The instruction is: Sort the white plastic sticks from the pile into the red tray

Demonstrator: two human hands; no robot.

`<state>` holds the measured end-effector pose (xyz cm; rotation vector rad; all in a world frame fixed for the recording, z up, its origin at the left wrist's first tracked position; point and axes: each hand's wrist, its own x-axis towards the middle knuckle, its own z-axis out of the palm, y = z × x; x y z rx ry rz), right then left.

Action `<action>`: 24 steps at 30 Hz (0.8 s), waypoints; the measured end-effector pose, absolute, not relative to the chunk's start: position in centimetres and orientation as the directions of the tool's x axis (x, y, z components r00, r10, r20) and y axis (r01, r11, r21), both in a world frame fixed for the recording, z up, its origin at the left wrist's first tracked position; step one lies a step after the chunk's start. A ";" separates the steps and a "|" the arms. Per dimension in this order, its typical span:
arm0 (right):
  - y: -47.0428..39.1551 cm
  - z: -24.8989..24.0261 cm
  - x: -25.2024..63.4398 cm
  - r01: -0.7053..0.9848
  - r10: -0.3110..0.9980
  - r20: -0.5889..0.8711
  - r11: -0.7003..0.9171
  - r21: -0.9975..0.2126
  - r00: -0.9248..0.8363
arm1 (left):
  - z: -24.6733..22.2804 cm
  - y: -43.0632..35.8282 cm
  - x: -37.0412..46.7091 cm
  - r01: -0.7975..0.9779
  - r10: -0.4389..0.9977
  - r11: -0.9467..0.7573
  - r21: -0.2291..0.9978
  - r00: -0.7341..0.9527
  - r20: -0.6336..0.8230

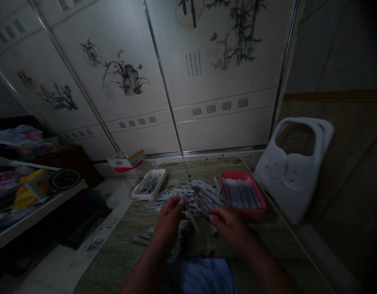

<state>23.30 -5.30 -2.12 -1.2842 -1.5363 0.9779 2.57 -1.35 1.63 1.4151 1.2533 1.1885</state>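
My left hand is closed in a pinch on a slim pale pen barrel, which slants down to the right from the fingertips. To its right, my right hand has thumb and fingers pressed together; what they hold, if anything, is too dark to make out. Beyond both hands spreads a loose pile of pens, white with dark ends. A red basket beside the pile, behind my right hand, contains a dense row of pale pen barrels. Dark slim pieces lie in the white tray at the left.
Everything rests on a wood-patterned table. More pens lie near my left forearm, and blue cloth is at the near edge. A white folded chair leans at the right. A cluttered shelf stands at the left.
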 end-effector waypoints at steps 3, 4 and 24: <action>-5.7 -1.5 23.1 0.156 0.986 0.066 0.090 -0.984 -0.155 | 1.9 -2.3 3.5 -0.039 0.999 0.014 0.999 0.047 -0.013; -5.8 -1.4 23.0 0.137 0.982 0.037 0.063 -0.989 -0.186 | 1.8 -2.6 3.9 -0.073 0.998 0.036 0.997 0.058 -0.032; -5.0 -2.3 23.6 0.069 1.000 0.017 0.016 -0.998 0.024 | -1.5 1.0 -1.1 0.834 0.963 -0.265 0.484 0.256 0.086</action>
